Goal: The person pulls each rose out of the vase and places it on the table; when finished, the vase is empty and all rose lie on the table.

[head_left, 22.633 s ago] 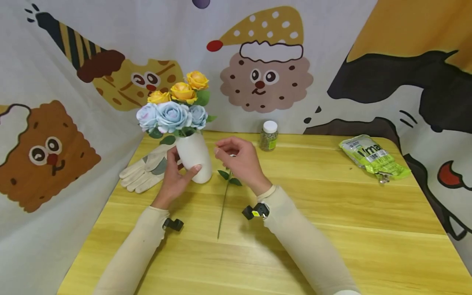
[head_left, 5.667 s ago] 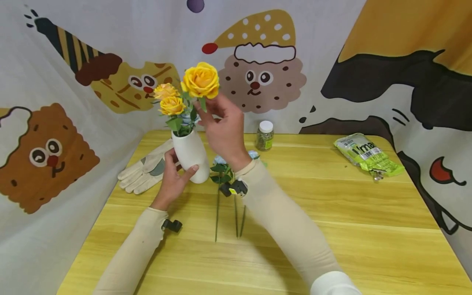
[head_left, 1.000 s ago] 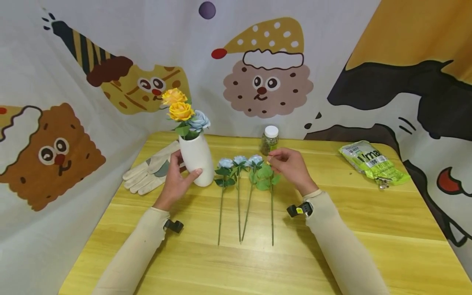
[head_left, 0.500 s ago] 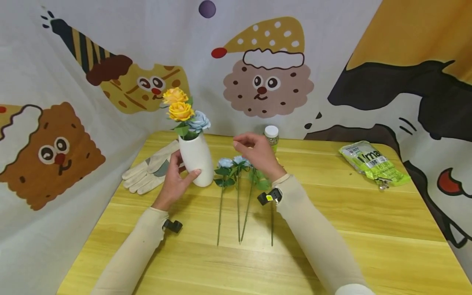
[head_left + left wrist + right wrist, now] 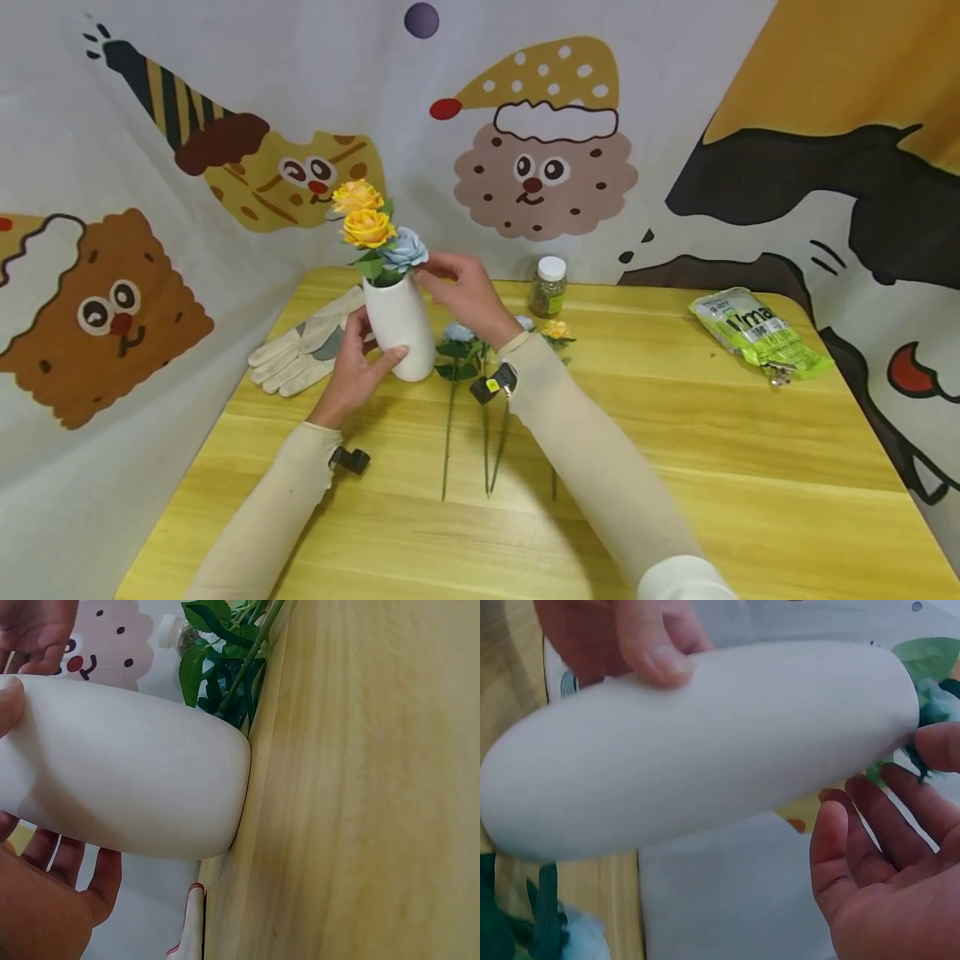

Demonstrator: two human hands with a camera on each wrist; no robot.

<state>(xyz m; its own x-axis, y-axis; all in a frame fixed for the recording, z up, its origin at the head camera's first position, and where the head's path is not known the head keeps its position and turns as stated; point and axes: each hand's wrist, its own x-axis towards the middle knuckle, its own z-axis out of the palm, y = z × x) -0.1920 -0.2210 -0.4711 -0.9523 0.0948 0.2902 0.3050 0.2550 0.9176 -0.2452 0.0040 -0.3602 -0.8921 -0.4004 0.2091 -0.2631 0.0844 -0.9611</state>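
White vase [image 5: 396, 321] stands on the table [image 5: 780, 467] toward the left, and the left hand [image 5: 352, 371] grips it, thumb across the front. What has just changed is the right hand [image 5: 467, 292]: it has come across from above the laid-out flowers and is now at the vase's mouth, right beside the blue rose [image 5: 406, 249]. Its fingers look loosely bent, the thumb by the rim; I cannot tell whether they pinch the flower or merely reach it.

Two yellow roses [image 5: 367, 227] rise from the vase with the blue one. To the right, four stems lie on the table; two blue heads [image 5: 459, 332] and one yellow head [image 5: 557, 330] show, the other hidden behind the right hand or wrist. As I judge it, the work has gone back to the vase and is partway along, with fewer blooms in it than lie beside it.
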